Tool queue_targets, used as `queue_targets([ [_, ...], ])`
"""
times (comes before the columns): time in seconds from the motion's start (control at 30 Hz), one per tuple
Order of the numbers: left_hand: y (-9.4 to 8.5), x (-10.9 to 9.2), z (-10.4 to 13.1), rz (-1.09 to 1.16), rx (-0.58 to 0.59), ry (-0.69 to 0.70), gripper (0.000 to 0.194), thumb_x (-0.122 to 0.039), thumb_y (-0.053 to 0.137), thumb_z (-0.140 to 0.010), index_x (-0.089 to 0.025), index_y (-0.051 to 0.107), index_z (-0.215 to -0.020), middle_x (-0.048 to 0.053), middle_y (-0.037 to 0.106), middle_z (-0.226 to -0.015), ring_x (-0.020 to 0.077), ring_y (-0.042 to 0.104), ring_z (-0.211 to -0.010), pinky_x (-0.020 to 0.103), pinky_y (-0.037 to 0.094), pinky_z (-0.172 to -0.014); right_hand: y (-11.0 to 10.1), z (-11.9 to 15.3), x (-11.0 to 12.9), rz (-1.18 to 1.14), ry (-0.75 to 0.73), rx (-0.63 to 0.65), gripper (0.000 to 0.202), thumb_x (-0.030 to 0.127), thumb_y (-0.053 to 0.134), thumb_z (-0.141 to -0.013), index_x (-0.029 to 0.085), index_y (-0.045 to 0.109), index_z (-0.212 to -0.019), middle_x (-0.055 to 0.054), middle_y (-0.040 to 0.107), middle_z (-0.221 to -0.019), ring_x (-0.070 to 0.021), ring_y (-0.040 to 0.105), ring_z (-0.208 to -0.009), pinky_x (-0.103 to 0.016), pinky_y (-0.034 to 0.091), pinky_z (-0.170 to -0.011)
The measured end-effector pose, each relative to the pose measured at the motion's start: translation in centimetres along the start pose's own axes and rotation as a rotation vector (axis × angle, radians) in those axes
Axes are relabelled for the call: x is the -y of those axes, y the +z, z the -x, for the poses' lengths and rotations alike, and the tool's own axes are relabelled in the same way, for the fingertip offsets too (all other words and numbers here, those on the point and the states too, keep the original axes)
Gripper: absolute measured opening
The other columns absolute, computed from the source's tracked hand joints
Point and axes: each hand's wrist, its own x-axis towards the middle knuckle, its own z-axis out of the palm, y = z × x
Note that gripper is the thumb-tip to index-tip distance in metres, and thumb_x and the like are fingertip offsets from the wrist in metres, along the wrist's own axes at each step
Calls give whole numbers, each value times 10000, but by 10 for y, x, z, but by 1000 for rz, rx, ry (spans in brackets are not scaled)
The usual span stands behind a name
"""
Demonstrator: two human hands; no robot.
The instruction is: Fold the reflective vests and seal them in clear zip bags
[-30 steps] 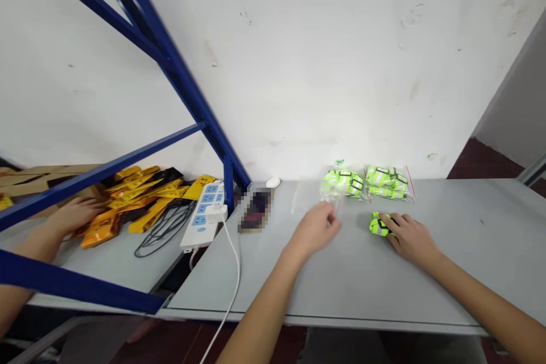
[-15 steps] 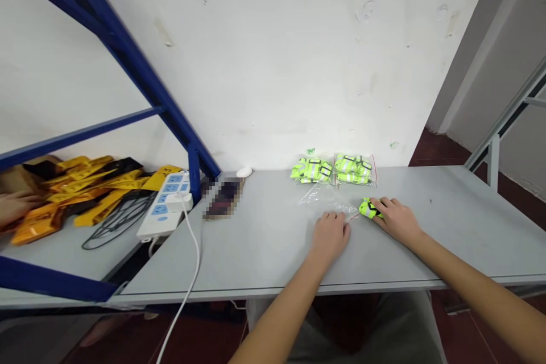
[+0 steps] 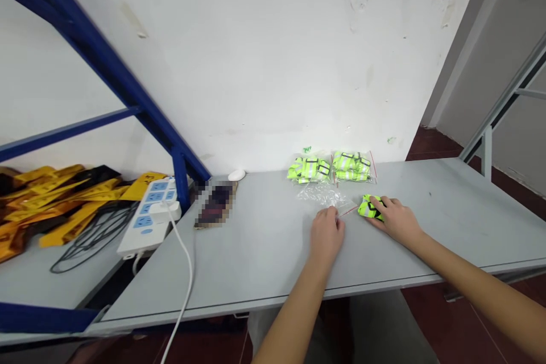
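My left hand (image 3: 326, 234) rests on the table with its fingers curled together at the edge of a clear zip bag (image 3: 325, 193). The bag lies flat and crumpled, its red seal line pointing towards my right hand (image 3: 396, 219). That hand is closed on a folded neon-yellow bundle (image 3: 367, 207) with silver reflective bands and black trim, pressing it on the table. Part of the bundle is hidden by the fingers. Behind, against the wall, lie two bagged bundles of the same kind, a left one (image 3: 310, 169) and a right one (image 3: 352, 166).
A blurred-out flat device (image 3: 216, 205) and a small white rounded object (image 3: 236, 174) lie to the left. A white power strip (image 3: 149, 216) with a plug and trailing white cable (image 3: 190, 273) sits by a blue frame (image 3: 181, 176). Yellow and black packets (image 3: 81, 199) lie beyond.
The view has shifted slightly. My left hand has drawn its fingers in on the clear bag, whose red seal line now shows straighter. My right hand stays on the neon bundle.
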Motion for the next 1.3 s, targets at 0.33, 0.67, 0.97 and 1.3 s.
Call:
queue_targets([
  [0.33, 0, 14, 1, 164, 73, 62, 414, -33, 484, -750, -204, 621, -1100, 82, 627, -1255, 255, 506, -1261, 402, 433, -1010, -2, 15, 5, -60, 135, -27, 432, 322, 512, -900, 218, 492, -1318, -90, 639, -1074, -222, 607, -914, -261, 450, -600],
  [0.67, 1, 6, -2, 143, 96, 108, 263, -172, 417, -927, -199, 678, -931, 64, 699, -1118, 252, 565, -1198, 389, 455, -985, -12, 31, 34, -116, -337, -146, 504, 241, 588, -834, 224, 503, -1331, -107, 618, -1114, -243, 546, -1038, -325, 492, -822],
  [0.97, 4, 2, -5, 187, 20, 100, 235, -152, 437, -890, -202, 665, -869, 56, 705, -992, 194, 622, -1009, 330, 471, -921, -4, 17, 19, -176, -271, -201, 486, 288, 552, -877, 237, 488, -1357, -97, 612, -1169, -221, 558, -1034, -276, 483, -747],
  [1.3, 7, 6, -5, 193, -52, 95, 138, -130, 508, -822, -196, 589, -732, 50, 646, -942, 172, 596, -925, 301, 485, -828, 4, 0, 12, -197, -392, -238, 452, 293, 543, -891, 253, 502, -1340, -89, 619, -1149, -222, 553, -1011, -286, 462, -753],
])
